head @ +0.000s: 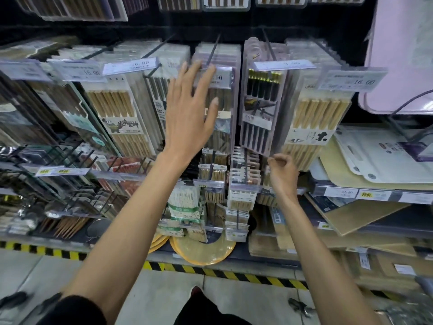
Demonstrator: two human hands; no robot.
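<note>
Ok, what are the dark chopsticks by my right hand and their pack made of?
The dark chopsticks look glossy black, lacquered or alloy, with gold tops: the sheen leaves it open. Their pack seems clear rigid plastic, see-through with glare.

A pack of light wood chopsticks with a panda (pixel 117 120) hangs on the left. Over it sit price tags, one saying 15.00 (pixel 79 70) and one saying 16.00 (pixel 130 64). On the right hangs another pack of light wood chopsticks (pixel 314 118) under its own 16.00 tag (pixel 351 82). A big pink board (pixel 403 55) is up in the corner. Pale cutting boards (pixel 375 165) lie on the right shelf. Green and white packs (pixel 185 205) hang low down, just above round yellow plates (pixel 201 252). A yellow and black stripe (pixel 234 274) runs along the bottom shelf, by the grey floor (pixel 35 273).
</note>
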